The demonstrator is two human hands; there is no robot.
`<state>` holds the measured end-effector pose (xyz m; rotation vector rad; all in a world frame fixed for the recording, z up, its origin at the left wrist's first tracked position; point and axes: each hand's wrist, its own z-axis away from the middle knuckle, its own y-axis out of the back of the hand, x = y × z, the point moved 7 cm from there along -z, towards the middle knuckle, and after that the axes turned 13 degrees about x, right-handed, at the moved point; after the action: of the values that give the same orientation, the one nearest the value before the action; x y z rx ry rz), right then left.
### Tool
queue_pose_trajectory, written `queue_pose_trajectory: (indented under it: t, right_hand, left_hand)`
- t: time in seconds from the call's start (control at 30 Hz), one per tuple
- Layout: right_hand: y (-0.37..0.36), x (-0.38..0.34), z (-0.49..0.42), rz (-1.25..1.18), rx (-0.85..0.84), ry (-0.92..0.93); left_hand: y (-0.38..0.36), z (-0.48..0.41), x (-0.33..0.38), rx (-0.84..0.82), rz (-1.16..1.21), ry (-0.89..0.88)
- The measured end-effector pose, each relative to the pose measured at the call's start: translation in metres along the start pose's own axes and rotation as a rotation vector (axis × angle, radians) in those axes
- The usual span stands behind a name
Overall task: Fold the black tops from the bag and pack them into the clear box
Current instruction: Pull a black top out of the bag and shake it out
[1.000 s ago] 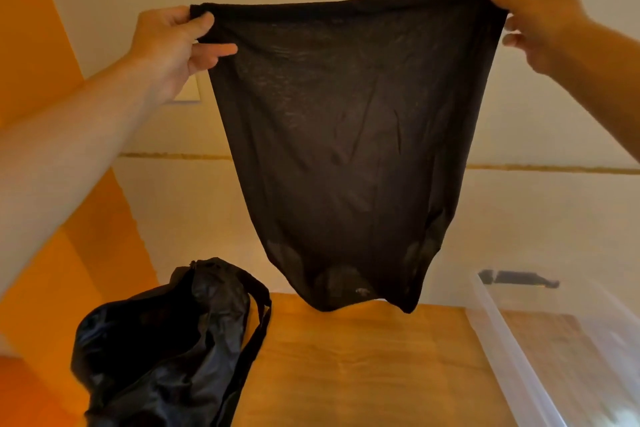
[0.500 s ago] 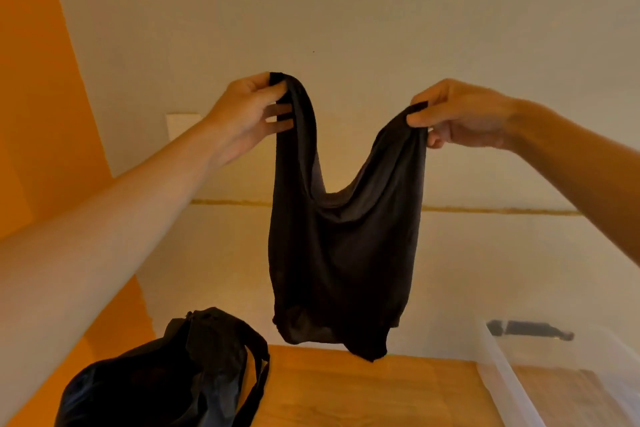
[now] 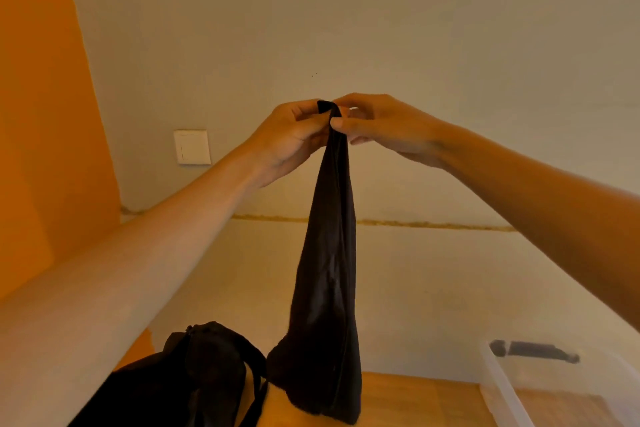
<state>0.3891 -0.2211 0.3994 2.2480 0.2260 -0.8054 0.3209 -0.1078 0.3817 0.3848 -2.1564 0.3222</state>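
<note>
Over a wooden table [image 3: 398, 399], between black bag [image 3: 180, 388] and clear box [image 3: 498, 388], 1 black top [image 3: 325, 288] hangs halved lengthwise, its upper corners pinched together by left hand [image 3: 287, 139] and right hand [image 3: 388, 128]; folding looks midway, and laying it flat for a crosswise fold seems next.

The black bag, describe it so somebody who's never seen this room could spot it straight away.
Look at the wooden table along the bottom of the view. The black bag sits slumped on its left end, crumpled, with a strap. Unlike the black top hanging beside it, held up from above, it rests on the table.
</note>
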Motion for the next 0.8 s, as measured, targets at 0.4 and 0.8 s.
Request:
queue_pose_trajectory:
  t: [0.4, 0.8]
  right_hand:
    - [-0.017, -0.012, 0.001, -0.115, 0.092, 0.064]
    - [-0.003, -0.005, 0.000, -0.328, 0.243, 0.025]
  left_hand:
    - [0.027, 0.013, -0.023, 0.185, 0.198, 0.150]
    - [0.042, 0.084, -0.088, -0.008, -0.399, 0.240]
